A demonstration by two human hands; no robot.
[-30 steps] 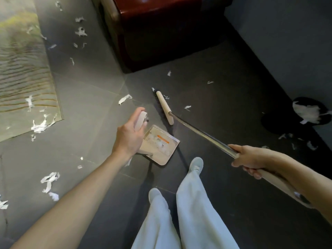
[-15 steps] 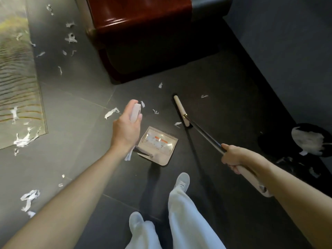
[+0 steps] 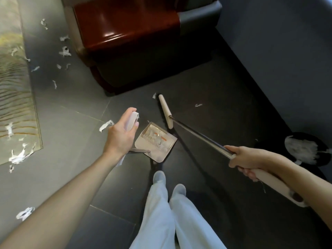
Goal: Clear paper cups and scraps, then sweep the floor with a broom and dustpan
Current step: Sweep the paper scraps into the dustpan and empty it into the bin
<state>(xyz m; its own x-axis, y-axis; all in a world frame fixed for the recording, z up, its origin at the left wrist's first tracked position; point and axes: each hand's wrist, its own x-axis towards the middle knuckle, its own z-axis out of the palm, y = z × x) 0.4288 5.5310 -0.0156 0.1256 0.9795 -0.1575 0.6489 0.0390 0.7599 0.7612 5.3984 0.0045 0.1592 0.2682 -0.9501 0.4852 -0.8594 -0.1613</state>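
At my far left lies a pale rug with a wavy yellow-green pattern, and torn white paper scraps litter its near corner and the grey tiled floor beside it. More of them trail up towards the glossy red-brown wooden furniture at the top.

My left hand is curled round the white upright handle of the beige plastic dustpan, thumb on top. The pan hangs low in front of my white shoes, with a few scraps in it; I cannot tell whether it touches the tiles.

Just beyond the pan's far corner the cream-coloured broom head rests on the floor, angled away from me. One small scrap lies at its far tip and another a little to its right.

From the head a shiny metal pole slants back to my right hand, which is wrapped firmly round it where the metal meets the cream grip — fingers underneath, thumb along the top.

Beyond that hand, by the grey wall, sits a round black bin with crumpled white paper inside.
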